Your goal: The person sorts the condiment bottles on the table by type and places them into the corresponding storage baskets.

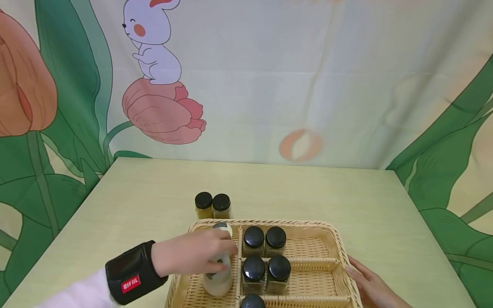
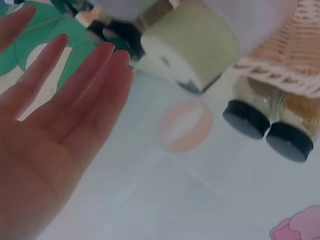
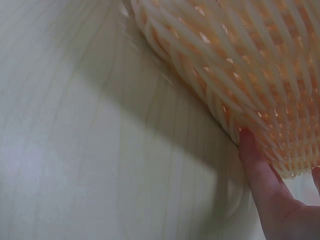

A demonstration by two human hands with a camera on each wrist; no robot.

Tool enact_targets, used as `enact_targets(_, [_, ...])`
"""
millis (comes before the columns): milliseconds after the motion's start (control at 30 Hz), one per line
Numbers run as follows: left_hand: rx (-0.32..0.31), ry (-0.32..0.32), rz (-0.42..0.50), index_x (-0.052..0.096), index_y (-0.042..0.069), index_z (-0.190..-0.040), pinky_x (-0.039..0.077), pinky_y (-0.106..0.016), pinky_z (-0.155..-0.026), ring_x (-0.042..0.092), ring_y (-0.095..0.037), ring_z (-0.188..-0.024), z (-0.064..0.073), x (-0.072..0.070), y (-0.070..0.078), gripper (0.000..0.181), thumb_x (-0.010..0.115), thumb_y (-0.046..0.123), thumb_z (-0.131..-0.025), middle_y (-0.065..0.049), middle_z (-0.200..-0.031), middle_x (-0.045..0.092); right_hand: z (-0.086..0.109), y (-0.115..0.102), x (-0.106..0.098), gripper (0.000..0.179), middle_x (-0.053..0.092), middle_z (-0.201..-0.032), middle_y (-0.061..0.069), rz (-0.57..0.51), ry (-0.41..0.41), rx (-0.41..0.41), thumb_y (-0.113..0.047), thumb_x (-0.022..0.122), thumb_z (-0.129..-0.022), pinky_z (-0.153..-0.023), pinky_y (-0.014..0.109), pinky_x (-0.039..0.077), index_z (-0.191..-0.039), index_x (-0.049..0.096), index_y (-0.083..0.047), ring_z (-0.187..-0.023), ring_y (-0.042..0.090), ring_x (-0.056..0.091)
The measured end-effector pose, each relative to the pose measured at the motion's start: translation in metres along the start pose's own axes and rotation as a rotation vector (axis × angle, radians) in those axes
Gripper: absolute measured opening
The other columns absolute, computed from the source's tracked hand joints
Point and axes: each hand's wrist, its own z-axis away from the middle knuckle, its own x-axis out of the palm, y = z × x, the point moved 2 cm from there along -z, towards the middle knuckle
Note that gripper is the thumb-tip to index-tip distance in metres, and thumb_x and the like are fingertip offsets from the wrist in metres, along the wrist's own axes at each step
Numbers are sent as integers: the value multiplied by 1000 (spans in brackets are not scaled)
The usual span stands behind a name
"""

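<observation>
My left hand [image 1: 196, 252] reaches over the left compartment of the wicker basket [image 1: 319, 276], above a translucent bottle [image 1: 218, 285] and a second bottle with a grey-and-white top [image 1: 222, 227]. In the left wrist view its fingers [image 2: 92, 87] extend with nothing between them, beside a bottle with a pale, wide top [image 2: 192, 47]. At the basket's right side, my right hand [image 1: 371, 284] touches the outer wall. The right wrist view has a straight finger [image 3: 252, 160] against the weave. Several black-lidded jars [image 1: 253, 269] stand in the middle of the basket.
Two black-lidded spice jars [image 1: 212, 206] stand on the table [image 1: 292, 188] just behind the basket's back left corner. Wicker dividers [image 1: 313, 262] split the basket into compartments. A printed curtain [image 1: 250, 85] hangs behind the table's far edge.
</observation>
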Motion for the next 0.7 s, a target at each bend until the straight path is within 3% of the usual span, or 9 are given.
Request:
enact_targets(300, [-47, 90, 10, 58, 10, -99, 50, -26, -67, 53, -12, -78, -6, -20, -14, 20, 61, 14, -80, -4, -92, 58, 0, 1, 0, 77, 22, -131, 41, 0, 9, -3, -48, 43, -88, -70, 55, 49, -138, 4, -4, -95, 44, 53])
enact_targets(433, [-36, 149, 7, 59, 9, -97, 50, -26, -66, 54, -14, -77, -9, -24, -24, 19, 62, 12, -79, -5, -92, 59, 0, 0, 0, 77, 21, -131, 41, 1, 14, -3, -49, 44, -88, -70, 54, 49, -138, 5, -4, -95, 44, 52])
enact_targets(700, [-93, 224, 55, 59, 9, -96, 51, -32, -71, 55, -13, -82, -15, -26, -53, 19, 63, 7, -77, -2, -90, 59, 0, 0, 0, 76, 21, -131, 41, -16, 7, -4, -47, 44, -88, -70, 54, 49, -138, 5, -4, -96, 43, 52])
